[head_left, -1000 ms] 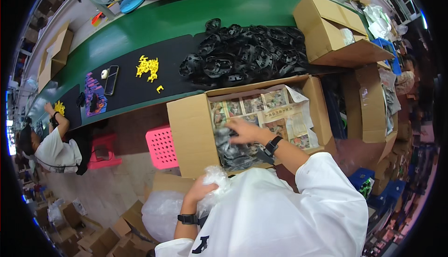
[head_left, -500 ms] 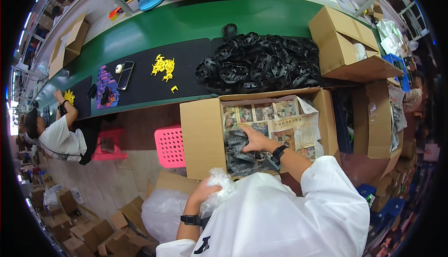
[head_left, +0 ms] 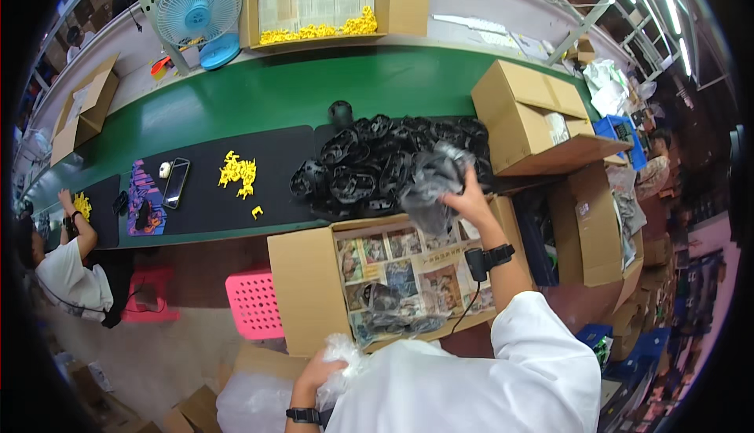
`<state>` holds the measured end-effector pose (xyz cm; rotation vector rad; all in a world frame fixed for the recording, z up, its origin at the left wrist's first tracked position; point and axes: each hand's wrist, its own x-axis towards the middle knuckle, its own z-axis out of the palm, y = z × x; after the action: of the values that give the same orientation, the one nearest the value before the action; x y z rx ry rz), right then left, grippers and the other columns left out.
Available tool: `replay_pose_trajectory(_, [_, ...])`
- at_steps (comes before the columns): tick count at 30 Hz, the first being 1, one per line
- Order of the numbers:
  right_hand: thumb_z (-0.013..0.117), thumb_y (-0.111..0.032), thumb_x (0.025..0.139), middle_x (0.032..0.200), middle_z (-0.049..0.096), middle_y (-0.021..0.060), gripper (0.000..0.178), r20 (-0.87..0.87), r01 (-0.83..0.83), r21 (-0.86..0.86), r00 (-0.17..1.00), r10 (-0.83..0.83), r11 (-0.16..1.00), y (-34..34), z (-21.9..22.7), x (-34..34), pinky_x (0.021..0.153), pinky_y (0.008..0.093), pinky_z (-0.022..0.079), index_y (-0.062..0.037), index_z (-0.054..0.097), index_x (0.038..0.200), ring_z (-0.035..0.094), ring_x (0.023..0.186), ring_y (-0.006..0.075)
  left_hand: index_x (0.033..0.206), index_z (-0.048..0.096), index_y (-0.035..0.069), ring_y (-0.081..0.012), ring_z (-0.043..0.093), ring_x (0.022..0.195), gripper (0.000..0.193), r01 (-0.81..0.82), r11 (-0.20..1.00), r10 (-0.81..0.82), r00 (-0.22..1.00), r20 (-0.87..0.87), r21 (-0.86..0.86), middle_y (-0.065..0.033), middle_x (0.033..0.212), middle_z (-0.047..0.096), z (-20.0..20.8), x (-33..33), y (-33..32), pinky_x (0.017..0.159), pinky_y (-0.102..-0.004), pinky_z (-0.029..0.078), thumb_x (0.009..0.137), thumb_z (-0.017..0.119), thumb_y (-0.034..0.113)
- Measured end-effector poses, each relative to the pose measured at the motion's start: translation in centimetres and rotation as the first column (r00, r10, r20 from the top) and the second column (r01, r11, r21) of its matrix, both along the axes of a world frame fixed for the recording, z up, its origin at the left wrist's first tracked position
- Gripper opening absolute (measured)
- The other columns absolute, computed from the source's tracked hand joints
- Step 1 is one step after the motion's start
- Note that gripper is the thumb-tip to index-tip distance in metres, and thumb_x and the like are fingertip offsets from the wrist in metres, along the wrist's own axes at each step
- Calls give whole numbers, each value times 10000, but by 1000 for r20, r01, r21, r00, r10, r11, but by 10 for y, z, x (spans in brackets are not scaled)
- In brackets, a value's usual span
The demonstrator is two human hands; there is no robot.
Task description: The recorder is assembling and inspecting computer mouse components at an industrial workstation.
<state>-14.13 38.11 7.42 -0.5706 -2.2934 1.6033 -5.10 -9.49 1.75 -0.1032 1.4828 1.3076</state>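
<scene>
My right hand [head_left: 470, 199] grips a black plastic part in a clear bag [head_left: 433, 189], lifted in front of the pile of curved black plastic parts [head_left: 357, 154] on the bench. The bagged part is blurred, so its exact kind cannot be made out. Below it stands an open cardboard box [head_left: 302, 288] lined with printed paper [head_left: 440, 291]. More bagged dark parts [head_left: 385, 303] lie at its near left corner. Low at the box's near edge, my left hand [head_left: 318, 372] is closed around crumpled clear plastic bags [head_left: 343, 358].
On the dark mat [head_left: 290, 154] are yellow clips [head_left: 237, 174] and a phone [head_left: 177, 182]. A cardboard box [head_left: 518, 122] stands right of the pile. Left of my box are a pink stool [head_left: 253, 303] and, farther off, a seated person [head_left: 75, 276]. A fan [head_left: 198, 10] stands behind the bench.
My right hand has risen out of the box toward the black pile, bringing a bagged part with it. Fewer bagged parts show in the box. My left hand still grips the plastic. The view has shifted.
</scene>
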Motion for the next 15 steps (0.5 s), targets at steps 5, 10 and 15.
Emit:
replay_pose_trajectory(5, [792,-334,666,1316,472,268,925,16,144,381,987,-162,913,57,6,-50,1013,383,382,22,319,1378,496,1203,364,1166,554,-54,-213,578,975,559,-93,988,78,989,-125,-120,-114,1073,620,4,-6,-2,854,-323,466,697,753,177])
replay_pose_trajectory(10, [736,-335,687,1300,455,243,802,289,-113,725,946,-150,679,73,-40,-79,965,425,437,-57,386,1353,513,1144,404,1153,566,-48,-204,581,962,537,-93,988,93,996,-3,-120,-106,1060,624,-32,0,-17,844,-319,469,701,750,175])
replay_pose_trajectory(15, [712,-291,717,1323,464,210,746,281,-199,746,959,-29,635,64,-30,-88,964,421,441,-70,403,1358,516,1142,399,1107,597,-29,-177,598,896,450,-96,993,101,993,64,-71,-79,1002,641,-35,-3,-13,797,-306,485,714,733,144])
